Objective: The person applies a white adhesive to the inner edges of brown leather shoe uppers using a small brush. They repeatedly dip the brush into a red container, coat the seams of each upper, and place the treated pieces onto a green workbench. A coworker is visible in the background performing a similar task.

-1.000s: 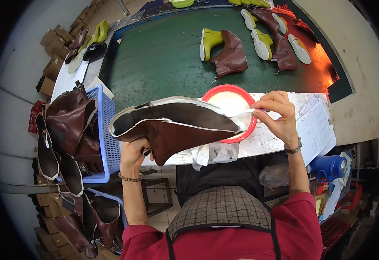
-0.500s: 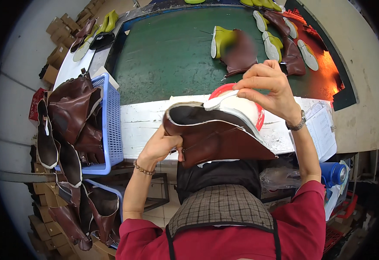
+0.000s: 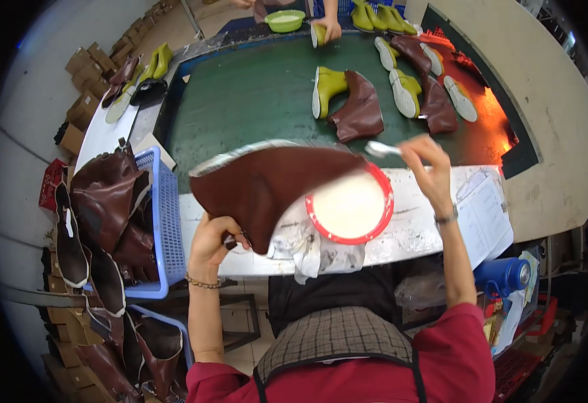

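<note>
My left hand (image 3: 213, 243) grips a brown leather boot upper (image 3: 260, 185) by its lower edge, fingers pinched on it. The upper hangs tilted over the table, its pale-lined edge facing up and away. In my right hand (image 3: 429, 171) is a white toothbrush-like brush (image 3: 382, 148), held by its handle with the head pointing left. That brush is apart from the upper, just above and right of a red bowl (image 3: 347, 240) of white, creamy liquid. The upper's right end overlaps the bowl's far left side. A crumpled white cloth (image 3: 307, 253) lies left of the bowl.
A yellow-green boot form (image 3: 332, 82) and brown upper (image 3: 362, 111) lie on the green surface (image 3: 240, 87). An orange glow lights its right end. A blue basket (image 3: 166, 221) overflows with uppers at left. Across, a co-worker's hand (image 3: 329, 29) holds a yellow-green form. Papers (image 3: 485, 208) lie right.
The brush has come off the upper's edge and moved right with my right hand. My left hand has shifted left, swinging the upper left and away. A co-worker's hands have appeared at the far side.
</note>
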The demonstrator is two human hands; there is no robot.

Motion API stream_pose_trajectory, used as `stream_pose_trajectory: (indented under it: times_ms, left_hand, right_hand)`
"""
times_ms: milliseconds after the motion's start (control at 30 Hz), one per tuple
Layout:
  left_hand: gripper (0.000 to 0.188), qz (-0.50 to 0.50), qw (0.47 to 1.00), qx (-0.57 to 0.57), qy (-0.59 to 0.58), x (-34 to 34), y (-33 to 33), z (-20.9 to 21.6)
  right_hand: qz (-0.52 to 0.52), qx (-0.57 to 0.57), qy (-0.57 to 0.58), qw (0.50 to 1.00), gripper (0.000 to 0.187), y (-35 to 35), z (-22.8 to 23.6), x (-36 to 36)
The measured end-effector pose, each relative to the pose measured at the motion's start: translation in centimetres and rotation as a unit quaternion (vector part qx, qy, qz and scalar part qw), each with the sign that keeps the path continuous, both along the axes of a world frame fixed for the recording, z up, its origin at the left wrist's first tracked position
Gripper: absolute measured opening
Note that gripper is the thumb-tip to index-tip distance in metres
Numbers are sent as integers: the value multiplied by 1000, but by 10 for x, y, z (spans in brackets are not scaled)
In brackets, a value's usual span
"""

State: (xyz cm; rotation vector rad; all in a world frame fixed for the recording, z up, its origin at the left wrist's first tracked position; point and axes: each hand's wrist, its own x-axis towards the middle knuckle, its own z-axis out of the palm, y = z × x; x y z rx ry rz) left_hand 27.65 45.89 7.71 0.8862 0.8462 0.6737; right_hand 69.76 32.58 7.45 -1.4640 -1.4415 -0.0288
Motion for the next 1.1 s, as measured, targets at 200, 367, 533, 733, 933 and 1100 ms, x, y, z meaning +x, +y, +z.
stream_pose_trajectory:
  times_ms: [200,367,533,733,933,1100]
  left_hand:
    - [8,60,994,-55,-69,100,98,0]
    - [7,-25,969,-161,-186,269,214,-18]
    - [16,-12,971,-142,-192,400,309,-53]
    - [33,-21,998,-34,-49,417,322,-78]
    - [69,-221,962,84,-136,205,107,-22]
    - [56,-257,955,-63,-134,-27,-56,-85]
  right_hand:
    - [-101,-93,89,987,8,-69,-113,5]
    - [-246,-42,67,966,28,-105,-104,-7]
    - [-299,-93,100,944,13,-181,-106,-47]
    - [-346,-216,224,885,17,-265,-159,-128]
    - [-222,-639,274,683,36,-389,-426,-154]
    - [-222,-593,425,647,36,-346,-436,-140]
